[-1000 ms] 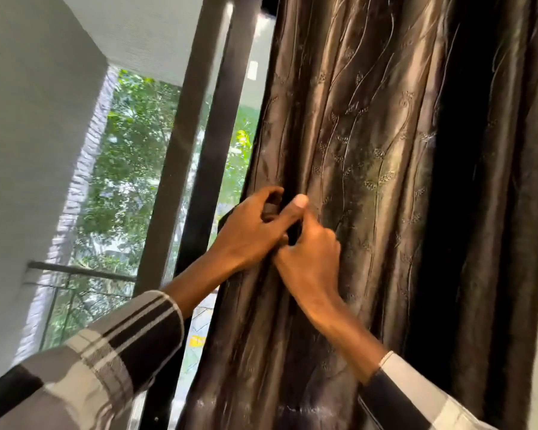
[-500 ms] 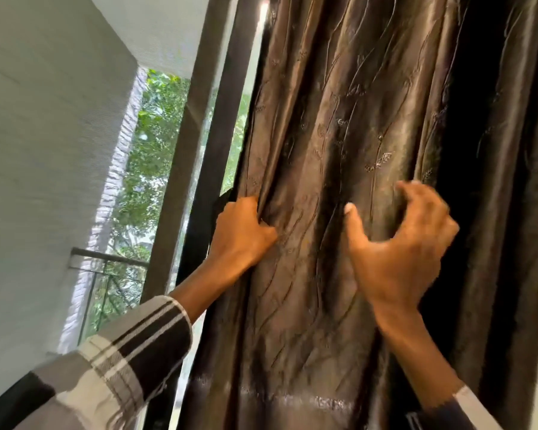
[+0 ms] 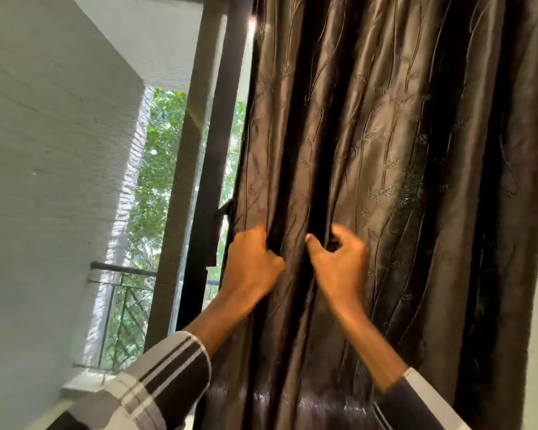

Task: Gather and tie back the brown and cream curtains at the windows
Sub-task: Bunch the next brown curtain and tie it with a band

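Two hands gather the folds of a brown curtain beside a window

The brown curtain (image 3: 385, 181) hangs in deep folds and fills the middle and right of the view, with a thin embroidered pattern on its shiny cloth. The left hand (image 3: 250, 265) is closed tight on the left edge of the curtain, fingers curled around a bunch of folds, the knuckles toward the camera. The right hand (image 3: 339, 262) is just beside it, a dark fold between them; its fingers are curled and pinch one fold, the thumb pointing up along the cloth. Both arms wear striped sleeves (image 3: 156, 386) in black and white. Left of the curtain stands a dark window frame (image 3: 212, 169), then a grey pillar (image 3: 184, 187). Behind them are green trees (image 3: 159, 156), a metal railing (image 3: 121, 271) and a pale wall (image 3: 50, 150) at far left
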`<state>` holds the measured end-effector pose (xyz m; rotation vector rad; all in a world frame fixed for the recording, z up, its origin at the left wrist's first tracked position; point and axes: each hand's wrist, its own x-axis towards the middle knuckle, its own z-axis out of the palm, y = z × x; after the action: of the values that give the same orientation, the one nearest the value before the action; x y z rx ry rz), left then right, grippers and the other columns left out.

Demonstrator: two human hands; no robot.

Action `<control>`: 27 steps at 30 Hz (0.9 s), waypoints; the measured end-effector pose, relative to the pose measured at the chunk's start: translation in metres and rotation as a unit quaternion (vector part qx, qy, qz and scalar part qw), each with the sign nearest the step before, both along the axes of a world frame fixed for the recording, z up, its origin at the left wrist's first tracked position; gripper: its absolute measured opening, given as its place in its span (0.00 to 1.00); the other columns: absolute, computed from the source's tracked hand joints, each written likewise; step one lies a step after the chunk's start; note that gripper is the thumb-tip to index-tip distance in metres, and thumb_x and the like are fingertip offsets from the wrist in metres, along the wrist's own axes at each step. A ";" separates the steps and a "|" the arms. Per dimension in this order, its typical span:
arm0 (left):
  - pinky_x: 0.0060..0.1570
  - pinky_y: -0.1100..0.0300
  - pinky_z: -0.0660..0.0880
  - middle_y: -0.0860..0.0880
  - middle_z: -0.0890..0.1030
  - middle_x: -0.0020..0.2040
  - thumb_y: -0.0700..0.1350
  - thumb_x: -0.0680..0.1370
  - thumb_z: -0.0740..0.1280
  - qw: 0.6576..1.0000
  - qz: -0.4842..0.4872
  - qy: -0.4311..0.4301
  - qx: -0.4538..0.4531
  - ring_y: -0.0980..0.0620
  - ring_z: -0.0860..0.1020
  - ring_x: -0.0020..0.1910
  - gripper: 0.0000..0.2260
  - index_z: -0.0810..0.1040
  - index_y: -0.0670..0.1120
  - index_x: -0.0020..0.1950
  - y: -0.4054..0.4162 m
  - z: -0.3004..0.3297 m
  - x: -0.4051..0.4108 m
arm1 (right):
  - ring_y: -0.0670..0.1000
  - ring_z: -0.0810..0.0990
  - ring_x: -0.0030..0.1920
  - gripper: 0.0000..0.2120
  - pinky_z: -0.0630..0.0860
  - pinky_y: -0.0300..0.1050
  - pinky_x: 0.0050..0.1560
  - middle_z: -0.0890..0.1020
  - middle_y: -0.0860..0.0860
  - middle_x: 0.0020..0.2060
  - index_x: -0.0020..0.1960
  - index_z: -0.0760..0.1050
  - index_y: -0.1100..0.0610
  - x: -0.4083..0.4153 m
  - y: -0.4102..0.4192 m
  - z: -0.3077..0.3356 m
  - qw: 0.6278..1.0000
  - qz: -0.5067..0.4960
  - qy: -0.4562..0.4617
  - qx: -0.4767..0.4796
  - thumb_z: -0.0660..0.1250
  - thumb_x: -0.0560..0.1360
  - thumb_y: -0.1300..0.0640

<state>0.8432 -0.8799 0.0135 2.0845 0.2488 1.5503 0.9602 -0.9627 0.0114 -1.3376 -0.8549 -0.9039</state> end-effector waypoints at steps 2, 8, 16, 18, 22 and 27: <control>0.30 0.69 0.68 0.55 0.75 0.34 0.36 0.72 0.66 1.000 -0.016 -0.010 0.009 0.52 0.76 0.34 0.08 0.79 0.41 0.50 -0.005 -0.008 0.003 | 0.53 0.76 0.34 0.07 0.75 0.54 0.35 0.78 0.52 0.33 0.38 0.77 0.59 -0.001 0.000 -0.017 0.999 -0.016 -0.030 0.000 0.73 0.71 0.57; 0.36 0.57 0.76 0.53 0.81 0.35 0.40 0.75 0.62 0.995 -0.087 -0.024 -0.043 0.55 0.79 0.34 0.06 0.79 0.45 0.46 -0.017 -0.038 0.029 | 0.42 0.75 0.36 0.06 0.73 0.40 0.35 0.77 0.48 0.36 0.40 0.79 0.58 -0.003 0.004 -0.072 0.998 0.021 -0.033 -0.048 0.71 0.71 0.68; 0.33 0.57 0.77 0.51 0.81 0.33 0.53 0.72 0.66 0.993 -0.073 -0.049 -0.083 0.51 0.81 0.34 0.12 0.80 0.45 0.41 -0.041 -0.035 0.044 | 0.42 0.79 0.43 0.12 0.76 0.33 0.43 0.80 0.46 0.44 0.49 0.81 0.60 -0.010 -0.040 -0.076 0.974 0.044 -0.109 -0.194 0.68 0.67 0.68; 0.30 0.56 0.74 0.46 0.80 0.31 0.50 0.69 0.63 0.995 -0.049 -0.039 -0.081 0.46 0.79 0.33 0.12 0.79 0.42 0.38 -0.039 -0.031 0.046 | 0.46 0.80 0.46 0.10 0.79 0.40 0.48 0.81 0.49 0.46 0.51 0.82 0.60 -0.007 -0.059 -0.065 0.969 -0.084 -0.177 -0.148 0.72 0.71 0.59; 0.25 0.60 0.65 0.49 0.74 0.26 0.40 0.73 0.66 0.996 -0.042 -0.031 -0.073 0.50 0.72 0.26 0.08 0.75 0.42 0.34 -0.036 -0.033 0.041 | 0.58 0.73 0.66 0.23 0.61 0.34 0.71 0.78 0.60 0.61 0.64 0.77 0.63 0.006 -0.108 -0.032 0.937 -0.297 -0.181 0.020 0.74 0.74 0.53; 0.26 0.58 0.66 0.48 0.74 0.26 0.40 0.73 0.65 0.996 -0.036 -0.037 -0.071 0.47 0.73 0.26 0.08 0.74 0.42 0.33 -0.028 -0.037 0.039 | 0.55 0.64 0.74 0.47 0.65 0.47 0.65 0.64 0.53 0.75 0.76 0.60 0.53 0.024 -0.117 -0.004 0.964 -0.255 0.059 0.044 0.74 0.66 0.35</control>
<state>0.8822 -0.9079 -0.0232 1.9034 0.2467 1.5176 0.9841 -1.0799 0.0070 -1.5465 -0.3729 -1.2268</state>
